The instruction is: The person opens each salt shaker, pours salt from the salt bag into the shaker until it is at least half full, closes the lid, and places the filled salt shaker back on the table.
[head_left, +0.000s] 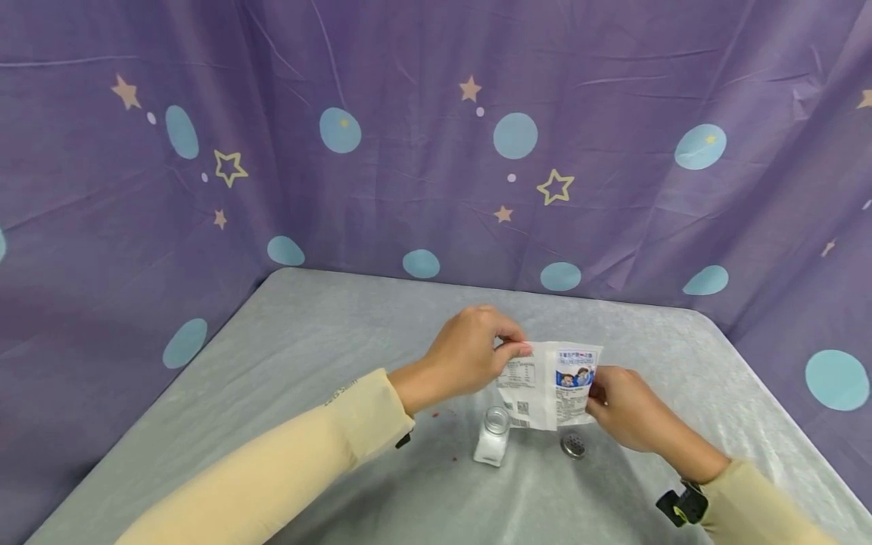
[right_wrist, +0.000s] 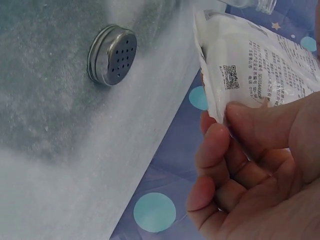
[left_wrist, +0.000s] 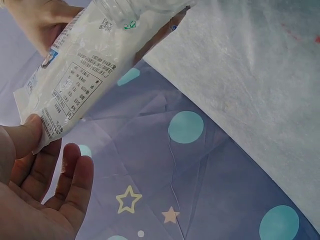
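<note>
Both hands hold a white printed plastic packet (head_left: 543, 390) up over the table, its labelled back toward the camera. The left hand (head_left: 477, 352) pinches its upper left corner between thumb and fingers. Lower on the opposite edge, the right hand (head_left: 623, 409) pinches the packet, thumb on the printed face in the right wrist view (right_wrist: 250, 125). Just in front of the packet stands a small glass jar (head_left: 492, 437), lidless, with white contents inside. A metal shaker lid (head_left: 573, 445) with holes lies on the table, also plain in the right wrist view (right_wrist: 114, 56).
A pale grey cloth covers the table (head_left: 327, 325). A few tiny red bits (head_left: 436, 414) lie left of the jar. Behind and at the sides hangs a purple curtain (head_left: 422, 204) with stars and blue dots.
</note>
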### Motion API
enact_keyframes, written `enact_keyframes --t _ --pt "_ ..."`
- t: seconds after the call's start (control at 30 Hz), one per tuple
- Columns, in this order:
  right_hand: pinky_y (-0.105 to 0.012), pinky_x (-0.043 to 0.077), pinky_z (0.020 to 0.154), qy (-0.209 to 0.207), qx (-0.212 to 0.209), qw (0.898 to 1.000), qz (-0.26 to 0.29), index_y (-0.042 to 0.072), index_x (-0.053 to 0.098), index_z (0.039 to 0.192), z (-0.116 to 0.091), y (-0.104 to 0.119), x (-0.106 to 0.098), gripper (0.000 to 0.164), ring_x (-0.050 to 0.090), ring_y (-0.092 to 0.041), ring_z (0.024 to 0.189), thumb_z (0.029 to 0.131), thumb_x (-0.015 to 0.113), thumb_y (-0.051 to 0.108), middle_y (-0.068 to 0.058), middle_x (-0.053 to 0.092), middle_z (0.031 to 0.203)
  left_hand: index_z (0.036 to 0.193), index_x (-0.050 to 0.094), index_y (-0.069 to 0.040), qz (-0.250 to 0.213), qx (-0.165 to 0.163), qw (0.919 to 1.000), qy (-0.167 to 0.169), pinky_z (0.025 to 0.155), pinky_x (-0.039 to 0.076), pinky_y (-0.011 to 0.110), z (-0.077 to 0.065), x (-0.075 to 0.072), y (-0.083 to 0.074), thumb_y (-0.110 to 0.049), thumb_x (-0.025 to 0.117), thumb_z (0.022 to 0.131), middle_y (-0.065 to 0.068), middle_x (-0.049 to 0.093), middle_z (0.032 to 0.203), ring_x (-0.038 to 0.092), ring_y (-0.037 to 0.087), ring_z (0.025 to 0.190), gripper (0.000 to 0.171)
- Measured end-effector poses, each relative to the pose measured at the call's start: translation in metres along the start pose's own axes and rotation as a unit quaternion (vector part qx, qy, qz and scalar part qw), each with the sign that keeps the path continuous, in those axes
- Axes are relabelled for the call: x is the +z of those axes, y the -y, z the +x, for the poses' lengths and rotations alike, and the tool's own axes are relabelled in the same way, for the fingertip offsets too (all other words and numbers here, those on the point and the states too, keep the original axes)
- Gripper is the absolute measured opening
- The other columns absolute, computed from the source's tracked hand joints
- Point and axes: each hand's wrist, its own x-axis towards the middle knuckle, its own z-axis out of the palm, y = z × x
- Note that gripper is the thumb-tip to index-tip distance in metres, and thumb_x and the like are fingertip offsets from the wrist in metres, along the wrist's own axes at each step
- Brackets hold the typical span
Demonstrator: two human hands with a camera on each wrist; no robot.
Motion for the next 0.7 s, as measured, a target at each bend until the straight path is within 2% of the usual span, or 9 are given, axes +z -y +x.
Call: enact_keyframes --t 0.23,0.53,0.6,0.7 --pt "-0.028 0.047 0.058 -0.010 0.013 1.000 0.015 0.000 0.073 0.103 0.006 0.001 0.009 0.013 0.056 -0.011 0.069 0.090 0.070 -0.002 0.001 0.070 0.082 0.089 0.082 -0.018 0.018 -0.002 0.9998 -0.010 0.072 0.047 0.026 0.005 0.000 0.005 -0.024 0.079 0.093 -0.010 0.072 0.081 0.056 0.008 0.078 0.008" --pt "-0.027 0.047 0.056 -0.031 0.024 0.999 0.024 -0.003 0.072 0.100 0.013 0.002 0.019 0.011 0.056 -0.012 0.066 0.090 0.069 -0.003 -0.002 0.070 0.080 0.089 0.082 -0.019 0.030 -0.002 0.9995 -0.011 0.072 0.048 0.026 0.008 0.000 0.011 -0.026 0.078 0.093 -0.010 0.073 0.083 0.061 0.013 0.081 0.009" --pt "-0.027 0.048 0.057 -0.031 0.028 0.999 0.026 -0.003 0.072 0.100 0.014 0.002 0.021 0.011 0.057 -0.012 0.067 0.090 0.068 -0.003 -0.003 0.071 0.081 0.090 0.082 -0.019 0.034 0.001 0.9994 -0.010 0.076 0.049 0.026 0.010 0.001 0.012 -0.026 0.078 0.093 -0.010 0.074 0.083 0.061 0.011 0.081 0.009" --pt "-0.029 0.048 0.057 -0.023 0.040 0.998 0.033 -0.004 0.071 0.104 0.016 0.003 0.024 0.013 0.057 -0.013 0.067 0.091 0.068 -0.003 -0.005 0.072 0.084 0.090 0.083 -0.019 0.039 0.005 0.9992 -0.009 0.076 0.049 0.027 0.012 0.001 0.014 -0.026 0.078 0.093 -0.010 0.075 0.084 0.062 0.012 0.080 0.009"
